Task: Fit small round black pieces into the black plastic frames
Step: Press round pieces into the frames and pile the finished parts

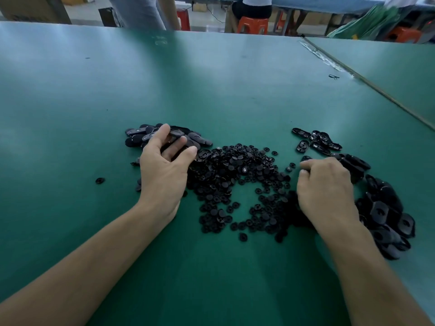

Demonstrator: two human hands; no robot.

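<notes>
A wide heap of small round black pieces point(237, 182) lies on the green table between my hands. My left hand point(162, 170) reaches onto a pile of black oval frames point(138, 137) at the heap's far left, its fingers curled over one frame there. My right hand point(327, 191) rests at the heap's right edge with fingers curled under; whether it holds a piece is hidden. A few frames point(317, 140) lie beyond my right hand. A larger pile of frames point(386, 212) runs along the right side.
One stray round piece point(100, 180) lies left of my left arm. A seam with tape point(348, 71) joins this table to another at the right. At the far edge are people, orange stools point(253, 24) and a green bag point(367, 24).
</notes>
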